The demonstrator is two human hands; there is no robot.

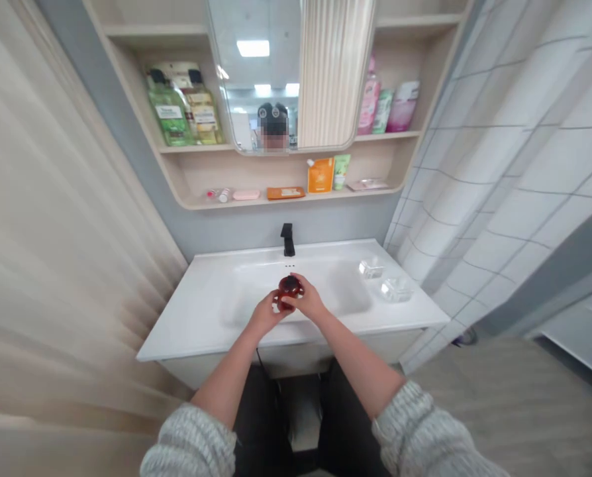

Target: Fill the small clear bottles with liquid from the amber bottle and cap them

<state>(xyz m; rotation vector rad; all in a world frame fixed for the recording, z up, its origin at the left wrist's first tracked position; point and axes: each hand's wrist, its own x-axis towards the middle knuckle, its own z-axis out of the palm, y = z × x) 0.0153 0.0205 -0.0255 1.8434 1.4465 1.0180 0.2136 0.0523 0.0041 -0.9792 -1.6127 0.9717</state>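
Both hands are wrapped around a small reddish-brown jar (288,286) with a dark top, above the near part of the white sink (343,288). My left hand (265,314) grips its left and lower side. On the right, my right hand (310,302) closes round it, with the thumb across the front. Fingers cover parts of the jar, and its label, if any, cannot be made out. Behind the jar stands a black faucet (287,242).
Two clear plastic containers (371,267) (395,289) sit on the counter's right side. Above, a mirrored cabinet (261,79) has shelves with green and yellow bottles (171,118), pink bottles (369,99) and an orange pouch (320,175). Curtains (52,232) hang at left and right.
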